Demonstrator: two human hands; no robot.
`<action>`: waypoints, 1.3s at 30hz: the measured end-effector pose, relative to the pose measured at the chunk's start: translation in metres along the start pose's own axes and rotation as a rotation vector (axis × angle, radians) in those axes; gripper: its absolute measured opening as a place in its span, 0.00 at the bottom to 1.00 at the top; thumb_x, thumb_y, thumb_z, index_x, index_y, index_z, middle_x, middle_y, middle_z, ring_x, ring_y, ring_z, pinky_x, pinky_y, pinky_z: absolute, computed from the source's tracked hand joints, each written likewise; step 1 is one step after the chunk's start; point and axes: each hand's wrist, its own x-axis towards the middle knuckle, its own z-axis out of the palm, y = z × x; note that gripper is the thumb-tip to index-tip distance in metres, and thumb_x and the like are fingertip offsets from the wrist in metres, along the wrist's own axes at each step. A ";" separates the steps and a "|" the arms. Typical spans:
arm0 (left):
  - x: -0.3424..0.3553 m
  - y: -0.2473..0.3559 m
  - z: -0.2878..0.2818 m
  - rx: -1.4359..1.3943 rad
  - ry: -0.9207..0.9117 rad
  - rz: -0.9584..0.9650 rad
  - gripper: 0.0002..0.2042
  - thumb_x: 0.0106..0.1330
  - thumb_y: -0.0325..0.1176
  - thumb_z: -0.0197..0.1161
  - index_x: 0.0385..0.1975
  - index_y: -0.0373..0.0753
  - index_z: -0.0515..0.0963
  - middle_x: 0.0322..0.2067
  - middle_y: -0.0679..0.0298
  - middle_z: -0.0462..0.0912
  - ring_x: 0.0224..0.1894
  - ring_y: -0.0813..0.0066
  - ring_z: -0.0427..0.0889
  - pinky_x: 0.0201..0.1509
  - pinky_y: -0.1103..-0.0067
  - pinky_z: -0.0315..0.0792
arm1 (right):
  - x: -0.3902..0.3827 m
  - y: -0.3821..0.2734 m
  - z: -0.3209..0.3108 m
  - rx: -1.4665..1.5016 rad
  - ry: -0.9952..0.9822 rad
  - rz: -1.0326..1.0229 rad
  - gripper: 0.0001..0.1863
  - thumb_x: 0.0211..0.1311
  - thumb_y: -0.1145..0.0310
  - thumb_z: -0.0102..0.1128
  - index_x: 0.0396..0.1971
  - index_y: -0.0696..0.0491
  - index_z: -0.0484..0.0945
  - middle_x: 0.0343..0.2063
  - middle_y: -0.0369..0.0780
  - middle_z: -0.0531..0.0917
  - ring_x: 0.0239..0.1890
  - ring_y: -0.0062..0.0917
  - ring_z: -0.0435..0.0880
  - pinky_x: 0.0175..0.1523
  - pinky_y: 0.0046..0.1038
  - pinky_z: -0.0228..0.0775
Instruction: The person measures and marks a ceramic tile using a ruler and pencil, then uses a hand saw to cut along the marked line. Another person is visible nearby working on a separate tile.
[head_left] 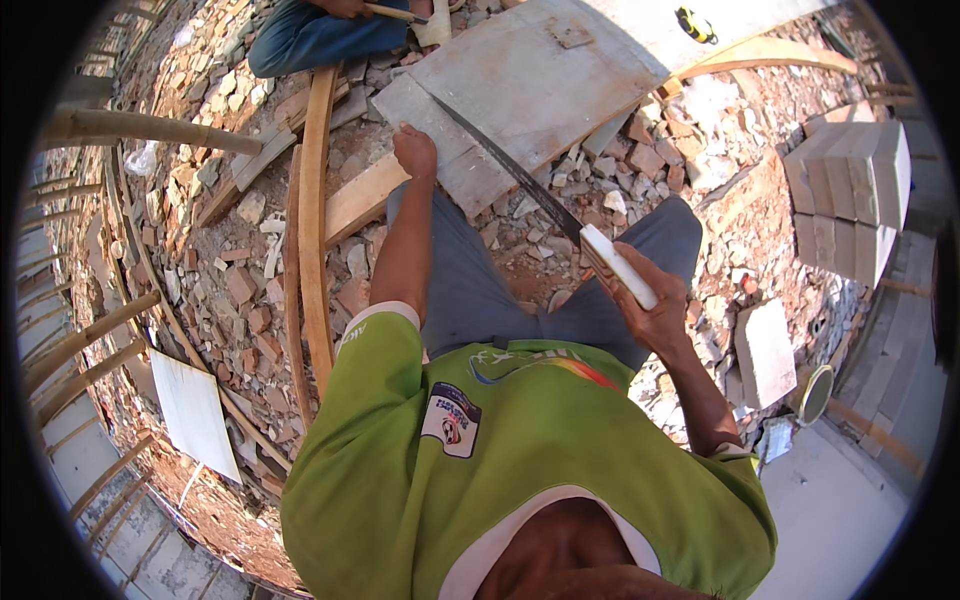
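Observation:
My right hand [652, 300] is wrapped round the pale handle of a handsaw [510, 168]. Its long dark blade reaches up and left across the near part of a greyish plywood board [530, 75], and its tip lies close to the board's left corner. At that board's left edge, my left hand [415, 152] is closed with its fingers curled against the edge; the fingertips are partly hidden. Just under this hand, a light wooden plank [365, 198] ends beside my left knee.
Broken brick rubble [250, 290] covers the ground. Another person's leg in blue trousers [325, 38] is at the far left. A yellow-and-black tape measure [695, 25] lies on a pale sheet. Long wooden strips [316, 220] stand left; stacked grey blocks [850, 190] are right.

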 end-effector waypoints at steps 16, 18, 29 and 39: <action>-0.004 0.009 -0.001 -0.017 0.012 -0.023 0.26 0.74 0.47 0.42 0.37 0.25 0.77 0.39 0.36 0.81 0.44 0.38 0.80 0.51 0.55 0.72 | 0.055 0.019 0.041 0.027 -0.027 -0.014 0.22 0.54 0.76 0.62 0.52 0.63 0.77 0.36 0.53 0.86 0.31 0.29 0.87 0.39 0.27 0.77; -0.004 0.016 0.011 -0.010 -0.034 -0.001 0.26 0.74 0.47 0.42 0.37 0.26 0.76 0.39 0.37 0.81 0.44 0.38 0.80 0.51 0.54 0.72 | 0.108 0.009 0.068 -0.052 0.005 0.013 0.23 0.55 0.72 0.62 0.52 0.64 0.77 0.35 0.55 0.86 0.28 0.31 0.85 0.37 0.30 0.76; 0.008 0.022 0.014 -0.011 -0.028 0.023 0.26 0.74 0.47 0.42 0.38 0.26 0.76 0.39 0.36 0.81 0.44 0.38 0.80 0.51 0.55 0.72 | 0.094 0.028 0.070 0.005 0.089 -0.037 0.21 0.55 0.73 0.63 0.50 0.62 0.79 0.30 0.53 0.86 0.25 0.29 0.85 0.32 0.28 0.74; -0.004 0.000 0.016 -0.016 0.004 0.002 0.26 0.74 0.46 0.42 0.38 0.24 0.76 0.39 0.35 0.80 0.45 0.37 0.80 0.51 0.55 0.73 | 0.016 -0.028 -0.022 -0.089 -0.005 0.072 0.21 0.55 0.76 0.62 0.51 0.63 0.78 0.36 0.50 0.87 0.35 0.25 0.87 0.41 0.24 0.77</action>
